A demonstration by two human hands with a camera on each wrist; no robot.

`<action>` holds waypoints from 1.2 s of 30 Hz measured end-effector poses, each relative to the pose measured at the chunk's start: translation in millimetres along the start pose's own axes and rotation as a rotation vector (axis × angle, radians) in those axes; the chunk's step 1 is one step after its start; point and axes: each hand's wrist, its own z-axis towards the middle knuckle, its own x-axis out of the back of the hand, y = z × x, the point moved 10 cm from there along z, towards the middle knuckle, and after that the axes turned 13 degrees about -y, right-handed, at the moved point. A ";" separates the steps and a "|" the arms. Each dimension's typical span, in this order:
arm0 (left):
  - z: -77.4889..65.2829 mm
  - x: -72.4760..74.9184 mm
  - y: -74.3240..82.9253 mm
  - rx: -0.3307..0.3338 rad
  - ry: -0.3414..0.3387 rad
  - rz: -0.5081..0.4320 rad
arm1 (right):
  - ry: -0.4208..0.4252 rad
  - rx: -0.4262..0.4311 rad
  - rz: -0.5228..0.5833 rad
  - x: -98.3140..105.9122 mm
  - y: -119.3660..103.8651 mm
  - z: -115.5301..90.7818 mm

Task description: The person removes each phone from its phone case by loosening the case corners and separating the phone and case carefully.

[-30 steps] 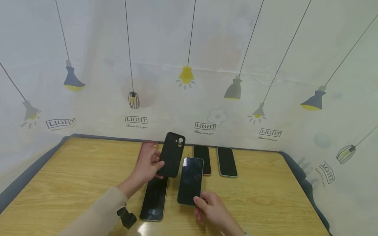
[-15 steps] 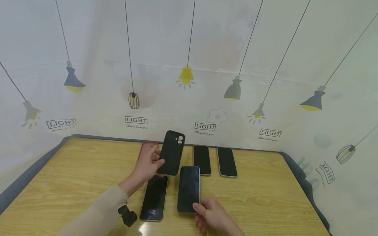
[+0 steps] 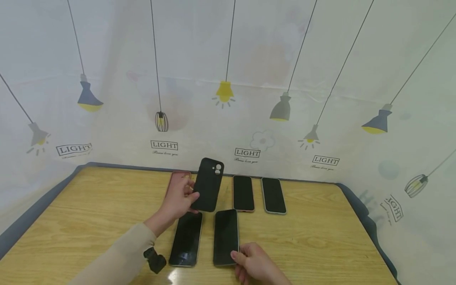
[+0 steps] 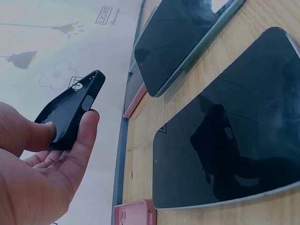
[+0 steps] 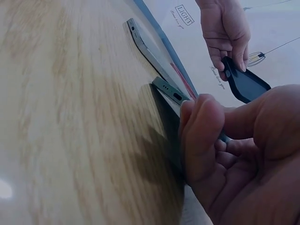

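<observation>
My left hand [image 3: 179, 198] pinches a black phone case [image 3: 207, 186] between thumb and fingers, raised above the table. Its camera cutouts are at the top right, and its hollow inside shows in the left wrist view. With thumb and curled fingers, my right hand [image 3: 255, 259] grips the lower right edge of a dark-screened phone [image 3: 226, 233]. That phone's greenish frame and port end [image 5: 171, 91] appear in the right wrist view, close over the wood with a shadow beneath. Another phone [image 3: 186, 243] lies screen up just left of it.
Behind my left hand lies a pink phone case [image 3: 179, 179], partly hidden. Two framed or cased phones [image 3: 243, 193] lie screen up near the table's back edge. The wooden table [image 3: 313, 237] meets a curtain [image 3: 199, 79] printed with lamps.
My right hand has brought its phone down and towards me, away from the black case, beside the lying phone. My left hand and the case have barely moved.
</observation>
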 end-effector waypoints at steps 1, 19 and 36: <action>0.1 -0.2 -0.1 -0.002 0.001 0.000 | 0.002 0.002 0.001 -0.6 -0.8 0.0; 0.5 -2.1 1.8 -0.013 0.006 0.008 | 0.132 -0.078 -0.430 6.9 -10.1 0.8; 6.7 -2.1 -6.8 0.016 0.018 0.022 | 0.219 0.027 -0.440 31.8 -27.0 -4.7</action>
